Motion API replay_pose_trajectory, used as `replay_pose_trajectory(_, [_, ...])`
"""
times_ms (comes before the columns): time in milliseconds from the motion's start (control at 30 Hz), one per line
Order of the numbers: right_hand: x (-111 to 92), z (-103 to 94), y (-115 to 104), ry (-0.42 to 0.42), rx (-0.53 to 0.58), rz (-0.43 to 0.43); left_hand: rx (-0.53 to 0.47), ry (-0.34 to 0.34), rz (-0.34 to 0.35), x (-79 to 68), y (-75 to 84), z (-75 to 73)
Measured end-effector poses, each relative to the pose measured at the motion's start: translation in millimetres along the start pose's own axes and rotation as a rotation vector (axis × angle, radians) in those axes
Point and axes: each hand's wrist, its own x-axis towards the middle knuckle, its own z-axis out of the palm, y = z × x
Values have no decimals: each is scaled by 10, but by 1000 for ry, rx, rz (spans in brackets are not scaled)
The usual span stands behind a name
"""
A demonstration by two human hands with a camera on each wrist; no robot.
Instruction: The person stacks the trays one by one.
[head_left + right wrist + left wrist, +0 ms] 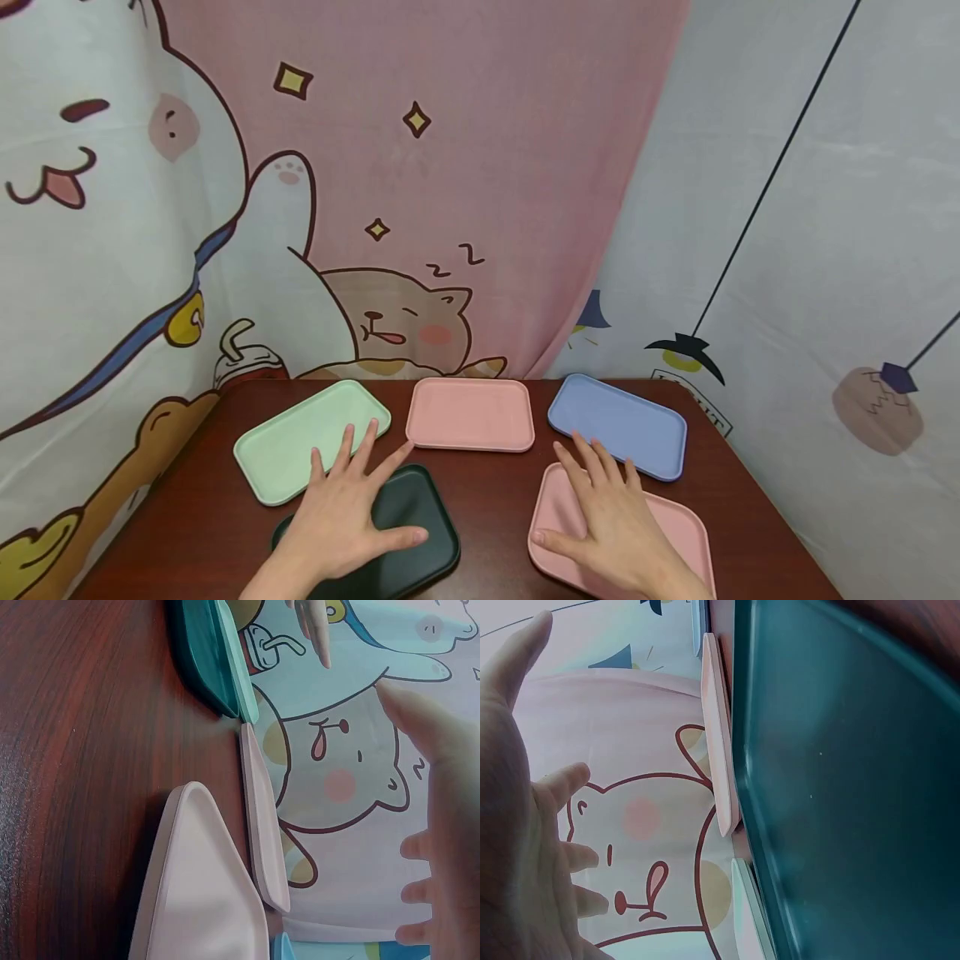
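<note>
My left hand (341, 517) hovers over the dark green tray (420, 533), fingers spread and holding nothing. In the left wrist view that tray (855, 780) lies below the palm, apart from it. Above the near pink tray (682, 533) is my right hand (615, 529), its fingers also spread and nothing in its grasp. The right wrist view has this pink tray (202, 892) under the hand (457, 802), with a gap between. Beyond the left fingertips lies a light green tray (300, 442); a blue tray (622, 425) lies past the right fingertips.
A second pink tray (470, 414) lies at the back middle of the brown wooden table (491, 517). Behind the table's far edge hangs a cloth (510, 167) printed with cartoon animals, stars and lamps.
</note>
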Motion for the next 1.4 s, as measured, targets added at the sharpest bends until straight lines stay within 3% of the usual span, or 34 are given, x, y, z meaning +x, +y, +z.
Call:
replay_pose_trajectory(667, [56,14,-44,5,81,29,-7,22,-21,-63,-68,-20])
replay_pose_trajectory(1167, [195,61,-130,-34,205,57,-29,19,-118,-137,-165,-52])
replay_pose_trajectory(1400, [267,80,-193,-81,318,90,-60,1,-162,-187,-256,-105])
